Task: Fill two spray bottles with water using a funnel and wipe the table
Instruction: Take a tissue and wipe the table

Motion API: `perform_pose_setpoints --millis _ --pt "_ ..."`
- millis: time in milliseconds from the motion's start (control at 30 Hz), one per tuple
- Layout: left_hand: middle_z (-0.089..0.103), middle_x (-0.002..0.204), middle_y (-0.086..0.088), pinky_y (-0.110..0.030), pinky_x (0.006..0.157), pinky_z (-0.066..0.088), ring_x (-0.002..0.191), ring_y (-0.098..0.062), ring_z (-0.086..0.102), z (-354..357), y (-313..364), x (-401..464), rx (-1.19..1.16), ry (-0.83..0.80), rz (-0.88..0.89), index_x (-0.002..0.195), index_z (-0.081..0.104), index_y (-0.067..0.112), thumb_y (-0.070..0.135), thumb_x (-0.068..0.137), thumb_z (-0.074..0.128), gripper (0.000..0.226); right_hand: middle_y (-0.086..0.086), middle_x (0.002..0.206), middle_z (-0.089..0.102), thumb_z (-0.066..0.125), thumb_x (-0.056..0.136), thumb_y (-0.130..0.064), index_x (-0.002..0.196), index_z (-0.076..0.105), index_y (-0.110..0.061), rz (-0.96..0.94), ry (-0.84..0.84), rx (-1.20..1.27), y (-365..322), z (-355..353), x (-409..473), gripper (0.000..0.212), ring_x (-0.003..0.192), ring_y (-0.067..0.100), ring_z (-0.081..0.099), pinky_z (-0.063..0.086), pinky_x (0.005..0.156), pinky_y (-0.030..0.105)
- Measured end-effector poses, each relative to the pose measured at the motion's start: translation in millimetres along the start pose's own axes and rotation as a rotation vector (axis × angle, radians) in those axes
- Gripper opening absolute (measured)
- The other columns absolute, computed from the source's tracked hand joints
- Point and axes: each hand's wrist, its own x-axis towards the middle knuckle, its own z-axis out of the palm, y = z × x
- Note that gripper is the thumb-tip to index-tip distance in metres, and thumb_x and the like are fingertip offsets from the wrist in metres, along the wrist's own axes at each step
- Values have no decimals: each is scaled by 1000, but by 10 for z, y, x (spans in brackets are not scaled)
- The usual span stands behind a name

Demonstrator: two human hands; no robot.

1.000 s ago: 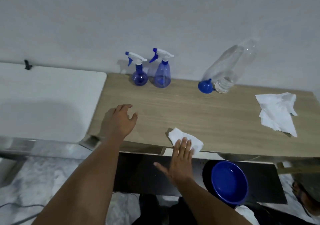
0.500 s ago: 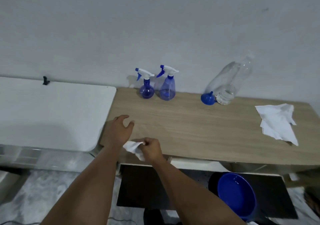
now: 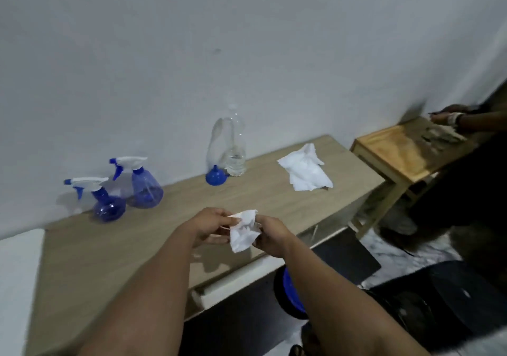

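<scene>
step in hand, by my reading: the wiping part, paused. both spray bottles, the round one [image 3: 108, 207] and the taller one [image 3: 144, 188], stand capped at the back left of the desk [image 3: 274, 199], close by each other; the funnel [image 3: 216, 176] lies beside the clear water bottle [image 3: 233, 150] further right. fill level not readable.

left hand [image 3: 212, 225] and right hand [image 3: 270, 235] are raised above the near part of the desk, both pinched shut on one small crumpled tissue [image 3: 244, 229] hanging between them, fingers curled, thumbs on the paper. tissue is clear of the desk.

second, larger tissue [image 3: 304, 170] lies flat toward the right end, untouched.

next move likely calls for folding or bunching the tissue, then pressing it flat to the desk.
</scene>
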Motion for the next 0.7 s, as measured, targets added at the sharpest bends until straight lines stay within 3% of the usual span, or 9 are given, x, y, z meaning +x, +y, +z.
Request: perform_pose_setpoints --millis 67,133,200,267,400,500,600,700 --pt "78 100 -9 -39 88 60 90 -21 74 385 235 242 97 -37 12 106 72 10 14 83 79 24 18 124 73 73 81 -23 122 72 -1 45 80 40 -98 -465 -140 46 99 30 71 58 86 37" --pt "78 99 -13 -38 81 62 85 -23 74 772 434 463 171 -56 45 102 73 10 10 83 78 20 12 111 71 69 77 -32 112 71 -8 89 148 98 -151 -921 -304 42 102 31 67 55 94 43" --pt "77 98 -12 -37 76 62 88 -25 75 1215 620 655 254 -86 68 100 74 11 10 83 78 18 10 100 66 65 81 -40 103 71 -12 111 172 196 -147 -1406 -439 37 97 29 63 55 88 41" --pt "76 99 -12 -35 74 61 90 -25 74 1670 760 807 311 -128 86 102 72 8 8 84 76 18 7 90 69 73 85 -48 98 74 -14 106 220 229 -93 -1834 -567 36 93 27 63 53 82 39" --pt "75 99 -16 -36 71 61 86 -27 73 2577 827 1064 376 -220 109 104 69 4 3 86 73 18 5 90 74 82 86 -25 118 74 -9 55 368 322 117 -2529 -735 36 88 24 66 54 74 35" --pt "73 101 -14 -31 61 57 82 -23 70 3207 700 1237 366 -287 49 108 66 8 6 89 70 19 8 91 70 70 95 -12 113 73 -9 60 493 418 348 -2969 -834 19 78 21 63 50 68 31" --pt "69 110 -11 -29 56 57 90 -23 69 3775 440 1390 399 -341 -41 112 61 14 12 93 69 22 10 92 70 67 96 -7 120 67 -11 91 625 474 682 -3375 -910 24 74 21 64 49 65 30" --pt "70 110 -16 -25 45 49 77 -22 66 4250 96 1571 479 -369 -72 116 56 9 10 91 71 29 9 87 69 69 95 -5 112 64 -14 158 760 529 1069 -3726 -997 20 68 19 62 48 62 31"
